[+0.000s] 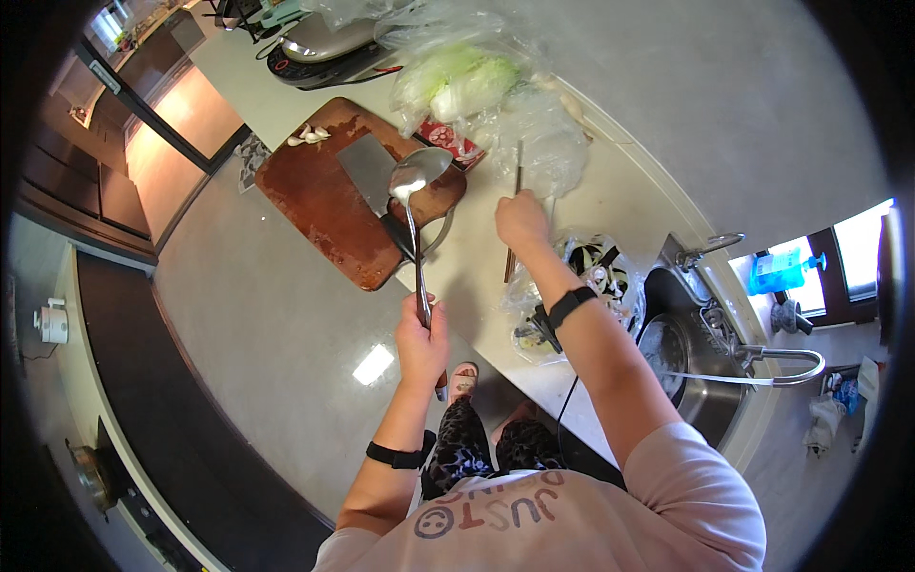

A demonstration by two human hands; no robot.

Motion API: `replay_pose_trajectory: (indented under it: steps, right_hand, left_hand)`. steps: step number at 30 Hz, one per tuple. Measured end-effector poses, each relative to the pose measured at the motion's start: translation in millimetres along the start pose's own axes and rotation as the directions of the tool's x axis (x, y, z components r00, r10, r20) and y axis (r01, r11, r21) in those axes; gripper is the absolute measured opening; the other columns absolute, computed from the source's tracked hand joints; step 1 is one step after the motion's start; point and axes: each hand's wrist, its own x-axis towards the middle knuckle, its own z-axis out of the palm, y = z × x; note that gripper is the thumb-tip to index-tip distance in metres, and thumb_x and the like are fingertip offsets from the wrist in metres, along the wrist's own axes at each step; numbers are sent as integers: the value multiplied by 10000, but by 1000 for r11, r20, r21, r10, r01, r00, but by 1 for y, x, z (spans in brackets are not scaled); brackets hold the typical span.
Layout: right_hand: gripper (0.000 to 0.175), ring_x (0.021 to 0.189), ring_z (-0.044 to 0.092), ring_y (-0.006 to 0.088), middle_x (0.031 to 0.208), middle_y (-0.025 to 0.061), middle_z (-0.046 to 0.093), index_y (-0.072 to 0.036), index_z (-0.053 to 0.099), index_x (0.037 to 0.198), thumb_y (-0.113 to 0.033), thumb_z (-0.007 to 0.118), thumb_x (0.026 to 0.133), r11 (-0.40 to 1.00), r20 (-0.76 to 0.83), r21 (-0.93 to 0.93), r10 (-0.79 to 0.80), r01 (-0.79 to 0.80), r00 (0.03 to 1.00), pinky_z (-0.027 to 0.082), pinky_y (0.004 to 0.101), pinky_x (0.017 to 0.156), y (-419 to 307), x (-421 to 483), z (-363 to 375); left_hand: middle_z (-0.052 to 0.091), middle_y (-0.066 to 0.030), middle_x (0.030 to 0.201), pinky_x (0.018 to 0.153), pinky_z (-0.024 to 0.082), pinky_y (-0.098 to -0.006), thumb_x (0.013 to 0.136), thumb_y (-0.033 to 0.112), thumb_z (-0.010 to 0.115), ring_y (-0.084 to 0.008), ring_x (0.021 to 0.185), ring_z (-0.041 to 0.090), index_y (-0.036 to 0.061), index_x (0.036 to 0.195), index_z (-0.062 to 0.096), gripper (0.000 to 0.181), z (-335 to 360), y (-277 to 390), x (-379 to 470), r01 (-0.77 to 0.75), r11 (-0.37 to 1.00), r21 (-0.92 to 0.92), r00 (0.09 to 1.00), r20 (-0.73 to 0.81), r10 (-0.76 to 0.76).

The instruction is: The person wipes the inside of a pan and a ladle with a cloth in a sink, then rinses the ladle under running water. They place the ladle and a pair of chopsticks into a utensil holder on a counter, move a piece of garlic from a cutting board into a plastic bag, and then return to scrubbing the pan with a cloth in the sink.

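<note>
My left hand grips the dark handle of a metal ladle, whose bowl hangs over the rear of a wooden cutting board. On that board lie a cleaver, its blade partly behind the ladle, and several garlic cloves. Over the countertop, my right hand is closed around chopsticks, which stick out on both sides of it. Beyond the chopsticks is a crumpled clear plastic bag. Close to my right forearm sits a bag of vegetable scraps.
A bagged cabbage and a red packet lie past the board. An electric griddle stands farther back. At right, water runs from a faucet into a steel sink. A black cord hangs over the counter edge.
</note>
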Motion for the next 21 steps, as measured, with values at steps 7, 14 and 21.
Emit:
replay_pose_trajectory:
  steps: [7,14,21]
  right_hand:
    - [439,875,619,424,907,309,612,139,452,1036,-240,562,845,950,-242,229,266,-211,933,497,439,809,68,46,13]
    - [351,781,656,227,749,151,614,36,585,886,-289,659,777,990,138,-55,137,-130,981,521,394,672,95,50,1]
    - [358,596,572,244,714,137,609,22,584,912,-302,640,771,627,216,751,62,-206,974,475,367,595,23,-78,-31]
  left_hand:
    - [487,-3,600,503,389,-269,900,151,570,-90,528,468,44,951,495,140,25,31,3,-29,998,51,998,51,27]
    - [491,-18,598,499,389,-280,900,156,571,-107,520,470,34,906,496,144,52,29,46,-147,988,41,989,26,146]
    - [521,-31,661,539,420,-283,887,265,639,-118,575,501,39,890,484,274,59,44,67,45,991,-128,992,123,-29]
